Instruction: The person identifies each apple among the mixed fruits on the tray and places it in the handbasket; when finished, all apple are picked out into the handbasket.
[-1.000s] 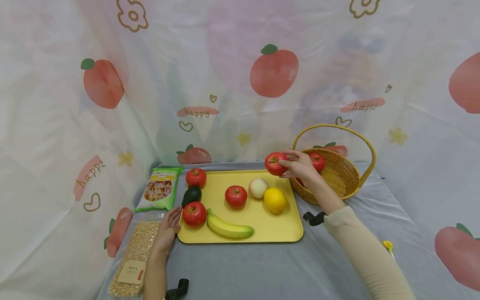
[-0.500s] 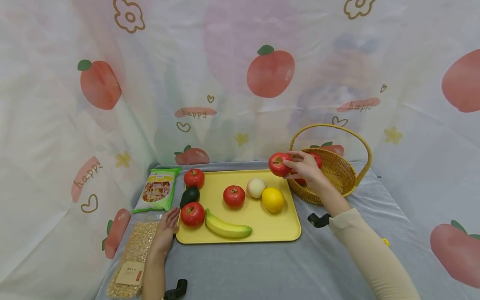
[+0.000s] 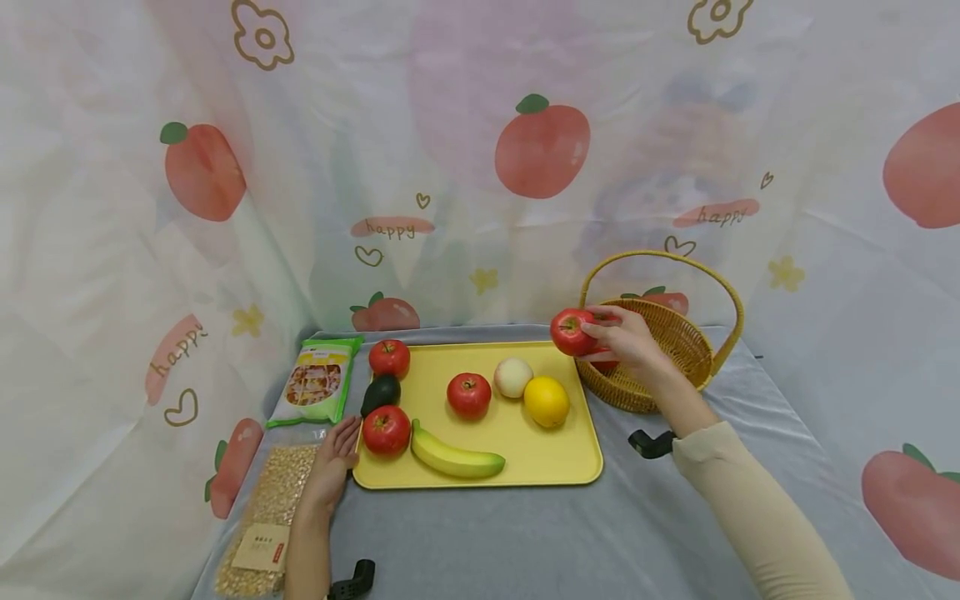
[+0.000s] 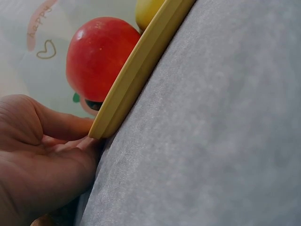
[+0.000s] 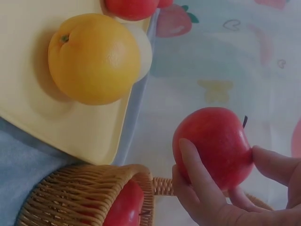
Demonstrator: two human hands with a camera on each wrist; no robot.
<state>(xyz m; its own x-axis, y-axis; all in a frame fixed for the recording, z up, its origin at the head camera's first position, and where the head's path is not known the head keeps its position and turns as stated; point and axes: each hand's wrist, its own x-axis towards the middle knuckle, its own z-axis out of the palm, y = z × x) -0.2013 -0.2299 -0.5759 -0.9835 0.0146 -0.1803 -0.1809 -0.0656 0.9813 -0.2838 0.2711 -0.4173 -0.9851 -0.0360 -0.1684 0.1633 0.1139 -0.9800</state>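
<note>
My right hand point(image 3: 624, 340) holds a red apple point(image 3: 572, 332) by its sides, over the tray's far right corner and the near left rim of the wicker basket point(image 3: 633, 398). The right wrist view shows thumb and fingers around this apple point(image 5: 214, 146), with another apple point(image 5: 124, 207) inside the basket. My left hand point(image 3: 333, 462) is at the left edge of the yellow tray point(image 3: 547, 462). In the left wrist view its thumb and fingers pinch the tray's rim point(image 4: 124, 89). On the tray are several red apples point(image 3: 469, 396), a banana point(image 3: 457, 454), an orange point(image 3: 547, 402), a pale round fruit point(image 3: 513, 377) and an avocado point(image 3: 382, 395).
Left of the tray lies a green-edged snack bag point(image 3: 318, 379). Closer to me is a clear bag of grains point(image 3: 273, 492) with a paper label. The basket's tall handle point(image 3: 663, 254) arches up at the back right. A printed curtain point(image 3: 450, 125) hangs behind the grey cloth point(image 3: 480, 542).
My right hand has carried the apple slightly right, closer to the basket, and now covers more of the apple inside it. The left hand stays at the tray's edge.
</note>
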